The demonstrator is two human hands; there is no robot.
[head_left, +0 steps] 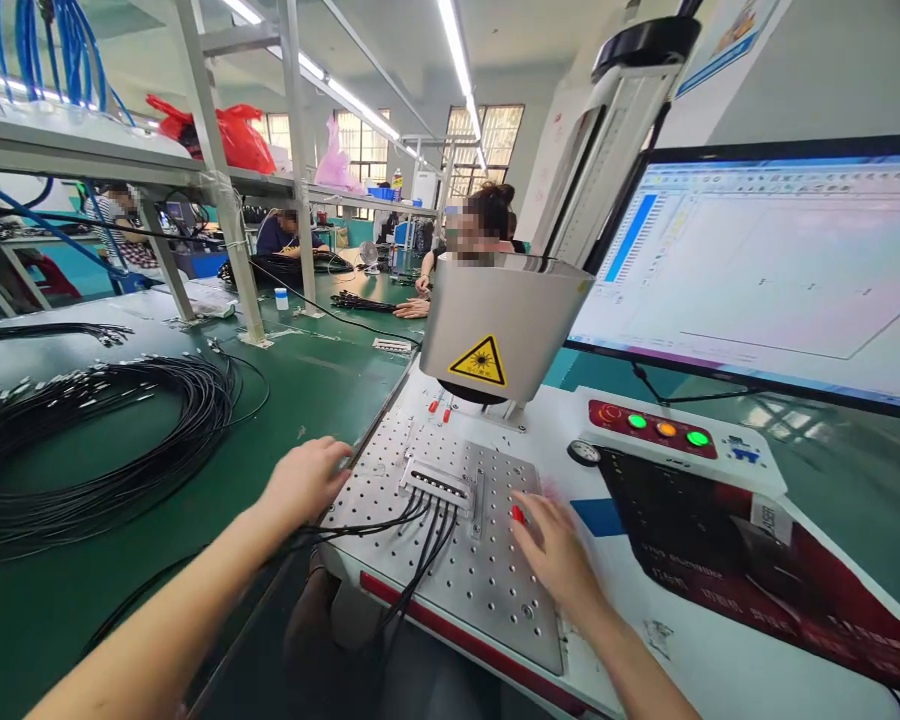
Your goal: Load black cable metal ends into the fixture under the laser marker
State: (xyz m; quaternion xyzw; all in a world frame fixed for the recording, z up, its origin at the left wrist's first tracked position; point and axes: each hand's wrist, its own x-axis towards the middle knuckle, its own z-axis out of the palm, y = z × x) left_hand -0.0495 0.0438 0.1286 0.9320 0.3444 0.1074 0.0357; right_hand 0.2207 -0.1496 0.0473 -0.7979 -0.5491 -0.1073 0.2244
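My left hand [305, 480] rests at the left edge of the perforated metal work plate [487, 570], fingers curled loosely on the plate's corner, holding nothing I can see. My right hand [557, 552] lies on the plate with fingers stretched out, a fingertip beside a small red button [517, 514]. Between the hands a metal fixture [436, 482] holds several black cables [420, 540] that run off the plate's front edge. Above the fixture hangs the grey laser head [499, 325] with a yellow warning sticker.
A big coil of black cables [97, 440] lies on the green bench at left. A control panel with green and orange lights [652, 428] and a monitor [780, 270] stand at right. Other people sit at benches farther back, under metal shelf frames [225, 180].
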